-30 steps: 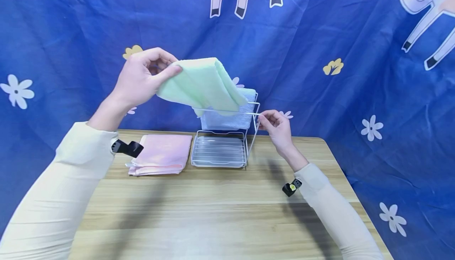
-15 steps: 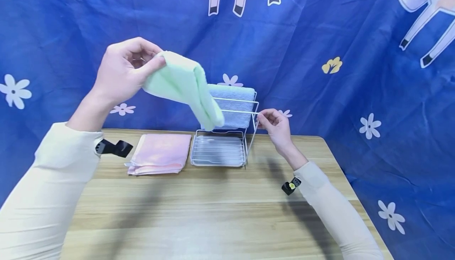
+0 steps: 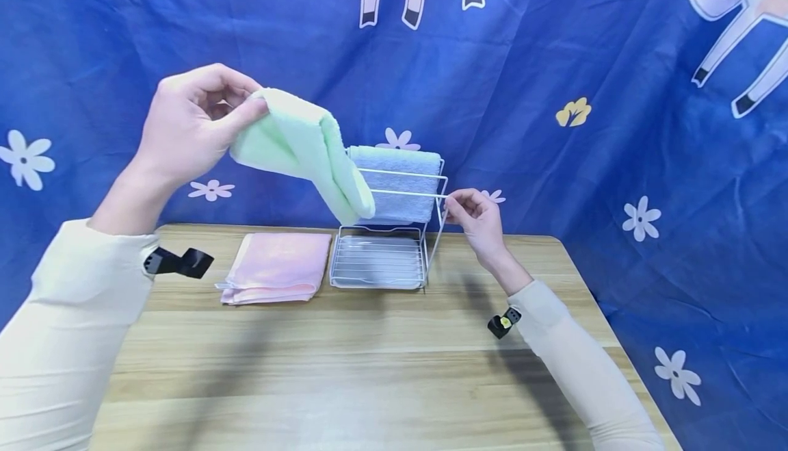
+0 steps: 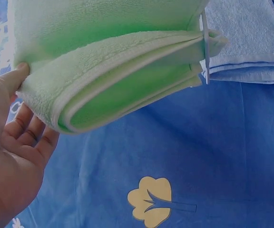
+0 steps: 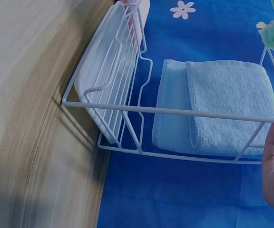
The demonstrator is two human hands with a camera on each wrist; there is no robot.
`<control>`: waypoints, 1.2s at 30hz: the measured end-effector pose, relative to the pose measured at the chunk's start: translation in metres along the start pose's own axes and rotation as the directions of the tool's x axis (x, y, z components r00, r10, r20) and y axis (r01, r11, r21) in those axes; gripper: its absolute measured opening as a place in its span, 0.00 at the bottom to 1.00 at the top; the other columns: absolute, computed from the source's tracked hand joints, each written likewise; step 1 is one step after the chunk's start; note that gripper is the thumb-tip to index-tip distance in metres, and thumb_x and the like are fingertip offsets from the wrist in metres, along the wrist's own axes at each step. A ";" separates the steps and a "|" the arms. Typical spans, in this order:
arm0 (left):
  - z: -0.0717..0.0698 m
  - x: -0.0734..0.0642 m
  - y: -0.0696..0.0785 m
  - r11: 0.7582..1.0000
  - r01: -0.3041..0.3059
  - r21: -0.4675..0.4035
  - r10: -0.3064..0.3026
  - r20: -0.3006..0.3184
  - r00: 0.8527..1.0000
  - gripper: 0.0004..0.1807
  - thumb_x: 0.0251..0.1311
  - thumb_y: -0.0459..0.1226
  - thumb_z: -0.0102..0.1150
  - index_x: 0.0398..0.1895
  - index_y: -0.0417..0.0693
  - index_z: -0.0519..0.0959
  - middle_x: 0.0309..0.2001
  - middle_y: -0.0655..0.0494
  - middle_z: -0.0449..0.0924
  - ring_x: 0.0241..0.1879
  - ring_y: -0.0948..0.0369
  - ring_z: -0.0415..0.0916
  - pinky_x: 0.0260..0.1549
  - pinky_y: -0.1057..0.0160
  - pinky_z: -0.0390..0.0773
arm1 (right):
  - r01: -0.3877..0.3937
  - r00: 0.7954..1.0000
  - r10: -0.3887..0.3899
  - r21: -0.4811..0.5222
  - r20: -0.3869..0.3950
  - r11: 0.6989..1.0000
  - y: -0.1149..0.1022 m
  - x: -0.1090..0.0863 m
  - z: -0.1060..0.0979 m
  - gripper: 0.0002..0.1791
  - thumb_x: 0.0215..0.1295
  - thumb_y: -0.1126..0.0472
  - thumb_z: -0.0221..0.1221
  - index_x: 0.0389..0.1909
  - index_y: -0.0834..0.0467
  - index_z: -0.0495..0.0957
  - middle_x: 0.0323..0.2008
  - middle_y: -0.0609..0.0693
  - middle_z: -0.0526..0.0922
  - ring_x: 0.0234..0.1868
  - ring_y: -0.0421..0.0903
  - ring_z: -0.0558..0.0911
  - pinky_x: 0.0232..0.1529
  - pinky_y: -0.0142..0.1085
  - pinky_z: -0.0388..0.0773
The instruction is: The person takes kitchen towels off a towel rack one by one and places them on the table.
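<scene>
In the head view my left hand (image 3: 197, 119) pinches one end of a folded light-green towel (image 3: 301, 143) between thumb and fingers, up and to the left of a white wire rack (image 3: 409, 194). The towel's other end droops at the left end of the rack's upper bars. The left wrist view shows a thin white bar (image 4: 206, 50) crossing that end of the towel. My right hand (image 3: 480, 222) pinches the rack's upper right front corner with its thumb and fingers. Over the rear bar hangs a folded light-blue towel (image 5: 232, 104), behind the front bars.
A folded pink towel (image 3: 280, 263) lies on the wooden table (image 3: 345, 369), left of the rack. A whitish tray (image 3: 378, 252) sits under the wires of the rack's base. Close behind the table hangs a blue patterned curtain (image 3: 511, 95).
My left hand has moved left and slightly up, drawing the green towel left along the rack. More of the front bars and blue towel shows. My right hand stays at the rack's corner.
</scene>
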State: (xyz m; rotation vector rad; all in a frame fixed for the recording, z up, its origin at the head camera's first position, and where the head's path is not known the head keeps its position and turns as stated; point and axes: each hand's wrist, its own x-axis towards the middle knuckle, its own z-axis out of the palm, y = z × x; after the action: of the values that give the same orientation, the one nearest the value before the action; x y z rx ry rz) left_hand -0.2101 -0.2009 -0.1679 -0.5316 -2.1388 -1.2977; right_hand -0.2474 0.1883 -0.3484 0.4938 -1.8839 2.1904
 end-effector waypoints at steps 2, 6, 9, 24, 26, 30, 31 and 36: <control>-0.003 -0.001 0.000 1.000 0.000 0.005 0.000 -0.005 1.000 0.08 0.64 0.32 0.70 0.35 0.58 0.89 0.26 0.76 0.82 0.26 0.74 0.76 0.30 0.80 0.75 | -0.001 1.000 0.001 0.000 0.002 1.000 0.000 0.000 0.000 0.16 0.73 0.75 0.58 0.36 0.50 0.83 0.29 0.40 0.87 0.31 0.35 0.85 0.37 0.29 0.87; -0.010 -0.002 0.000 1.000 0.006 0.011 -0.005 -0.024 1.000 0.09 0.64 0.31 0.70 0.35 0.59 0.89 0.26 0.76 0.83 0.25 0.74 0.76 0.30 0.81 0.76 | -0.001 1.000 0.001 -0.001 0.003 1.000 -0.001 0.000 0.001 0.16 0.73 0.75 0.58 0.36 0.49 0.83 0.29 0.40 0.87 0.31 0.35 0.85 0.37 0.29 0.87; -0.015 -0.003 -0.001 1.000 0.009 0.012 -0.009 -0.031 0.999 0.10 0.64 0.31 0.70 0.36 0.59 0.89 0.27 0.76 0.83 0.25 0.75 0.77 0.31 0.81 0.76 | -0.001 1.000 0.001 0.001 0.004 1.000 -0.001 0.001 0.001 0.17 0.73 0.75 0.58 0.36 0.49 0.83 0.29 0.40 0.87 0.31 0.36 0.85 0.37 0.29 0.87; -0.032 -0.013 -0.001 0.993 0.030 0.111 -0.031 0.003 1.000 0.05 0.64 0.36 0.73 0.36 0.59 0.88 0.26 0.76 0.81 0.22 0.77 0.75 0.23 0.79 0.69 | -0.002 1.000 0.002 -0.002 -0.003 1.000 0.003 0.002 0.002 0.17 0.73 0.76 0.58 0.36 0.49 0.83 0.29 0.43 0.86 0.30 0.36 0.85 0.37 0.30 0.87; -0.032 -0.016 -0.003 0.993 0.037 0.114 -0.041 0.027 0.999 0.05 0.64 0.36 0.73 0.36 0.59 0.88 0.26 0.76 0.80 0.22 0.77 0.75 0.23 0.78 0.69 | -0.001 1.000 0.001 0.001 -0.001 1.000 0.003 0.002 0.002 0.17 0.73 0.76 0.58 0.36 0.49 0.83 0.29 0.43 0.86 0.31 0.36 0.85 0.37 0.30 0.87; -0.030 -0.024 -0.009 0.990 0.026 0.136 -0.035 0.067 0.997 0.07 0.64 0.34 0.73 0.35 0.60 0.87 0.26 0.77 0.80 0.22 0.77 0.75 0.24 0.78 0.69 | 0.002 1.000 -0.002 0.003 0.005 1.000 0.003 0.003 0.001 0.17 0.73 0.75 0.58 0.37 0.49 0.83 0.30 0.43 0.86 0.31 0.36 0.85 0.38 0.30 0.87; -0.029 -0.026 -0.010 0.989 0.023 0.143 -0.034 0.075 0.997 0.08 0.64 0.34 0.73 0.35 0.61 0.87 0.26 0.77 0.80 0.22 0.76 0.74 0.25 0.78 0.68 | 0.003 1.000 -0.003 0.003 0.006 1.000 0.003 0.003 0.001 0.17 0.73 0.75 0.58 0.37 0.49 0.83 0.30 0.43 0.86 0.31 0.36 0.85 0.38 0.30 0.87; -0.024 -0.036 -0.013 0.981 0.018 0.192 -0.044 0.128 0.991 0.03 0.65 0.37 0.72 0.39 0.56 0.89 0.27 0.76 0.81 0.24 0.75 0.74 0.28 0.76 0.67 | 0.005 1.000 -0.005 0.003 0.007 1.000 0.004 0.002 -0.001 0.17 0.73 0.75 0.58 0.37 0.48 0.83 0.30 0.40 0.86 0.31 0.35 0.85 0.38 0.29 0.87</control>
State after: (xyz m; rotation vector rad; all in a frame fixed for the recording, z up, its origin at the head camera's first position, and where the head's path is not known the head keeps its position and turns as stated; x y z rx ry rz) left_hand -0.1841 -0.2296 -0.1914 -0.5182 -2.3592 -1.0844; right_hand -0.2509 0.1883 -0.3509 0.5066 -1.8809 2.1916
